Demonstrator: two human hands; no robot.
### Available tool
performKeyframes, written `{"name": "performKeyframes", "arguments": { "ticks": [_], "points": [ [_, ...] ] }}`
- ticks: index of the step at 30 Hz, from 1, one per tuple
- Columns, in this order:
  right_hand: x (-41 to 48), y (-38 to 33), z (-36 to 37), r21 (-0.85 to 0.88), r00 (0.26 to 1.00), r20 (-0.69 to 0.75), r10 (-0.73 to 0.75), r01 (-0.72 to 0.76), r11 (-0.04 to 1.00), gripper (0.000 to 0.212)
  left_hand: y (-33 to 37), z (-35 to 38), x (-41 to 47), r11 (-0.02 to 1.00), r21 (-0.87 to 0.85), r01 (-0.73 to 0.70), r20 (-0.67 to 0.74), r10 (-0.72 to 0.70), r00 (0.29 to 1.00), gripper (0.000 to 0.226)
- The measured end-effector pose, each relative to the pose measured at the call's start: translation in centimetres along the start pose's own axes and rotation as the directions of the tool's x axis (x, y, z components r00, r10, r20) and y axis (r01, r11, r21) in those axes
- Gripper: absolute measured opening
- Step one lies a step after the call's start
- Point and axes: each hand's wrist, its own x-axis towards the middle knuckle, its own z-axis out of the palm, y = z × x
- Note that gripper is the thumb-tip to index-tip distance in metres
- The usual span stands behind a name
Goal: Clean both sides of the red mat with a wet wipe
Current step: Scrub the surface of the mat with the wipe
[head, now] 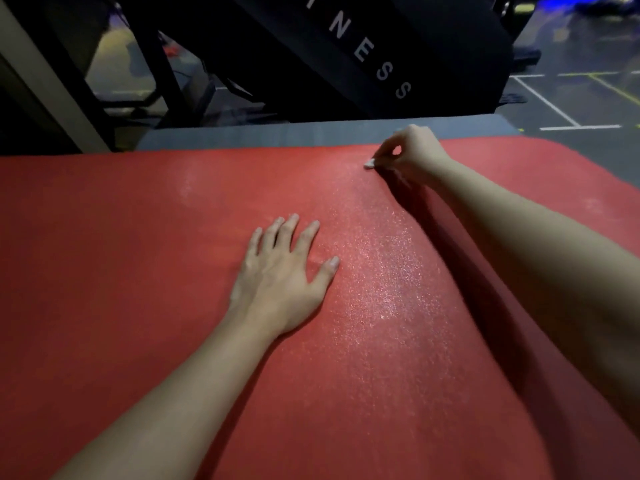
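The red mat (138,271) fills most of the view and lies flat. A wet, glistening streak runs down its middle right. My left hand (282,275) rests flat on the mat near the centre, fingers spread and straight. My right hand (414,150) reaches to the mat's far edge and pinches a small white wet wipe (369,164) against the surface. Most of the wipe is hidden under the fingers.
A grey mat (311,133) shows beyond the red mat's far edge. Behind it stands dark gym equipment (346,46) with white lettering. Grey floor with white and yellow lines (561,109) lies at the far right.
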Motion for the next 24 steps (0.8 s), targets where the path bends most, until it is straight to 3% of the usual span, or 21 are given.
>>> {"name": "performKeyframes", "arguments": {
  "ticks": [3, 6, 10, 14, 15, 19, 21, 24],
  "points": [
    [3.2, -0.2, 1.3, -0.038, 0.982, -0.137, 0.13, -0.137, 0.99, 0.022, 0.0, 0.0, 0.0, 1.0, -0.007, -0.001, -0.001, 0.001, 1.0, 0.078],
    [5.3, 0.2, 1.8, -0.051, 0.968, -0.153, 0.199, -0.209, 0.977, 0.021, 0.0, -0.1, 0.0, 1.0, -0.012, 0.001, -0.008, -0.001, 1.0, 0.078],
    [4.5, 1.6, 0.3, -0.003, 0.995, -0.038, 0.089, -0.089, 0.996, 0.028, -0.1, 0.0, 0.0, 1.0, -0.019, 0.001, -0.008, -0.002, 1.0, 0.078],
    [2.1, 2.8, -2.7, 0.04, 0.977, 0.21, -0.032, 0.025, 0.999, 0.024, 0.0, 0.3, 0.2, 1.0, -0.013, 0.005, -0.006, -0.005, 1.0, 0.077],
    [2.2, 3.1, -2.6, 0.032, 0.98, 0.197, -0.039, 0.033, 0.999, 0.025, 0.0, 0.3, 0.3, 1.0, -0.01, 0.006, -0.004, -0.006, 1.0, 0.078],
    [3.4, 3.2, -0.4, 0.071, 0.993, -0.098, 0.062, -0.056, 0.996, 0.031, 0.0, 0.2, 0.3, 1.0, -0.01, 0.011, 0.001, -0.011, 1.0, 0.077],
    [2.7, 2.9, 0.3, 0.079, 0.992, -0.11, 0.06, -0.052, 0.996, 0.033, -0.1, 0.2, 0.3, 1.0, -0.012, 0.011, -0.003, -0.011, 1.0, 0.078],
    [-0.7, 3.0, -1.0, 0.052, 1.0, -0.011, -0.022, 0.022, 0.998, 0.033, 0.0, 0.3, 0.2, 1.0, -0.013, 0.015, -0.01, -0.015, 1.0, 0.079]
  ]
}}
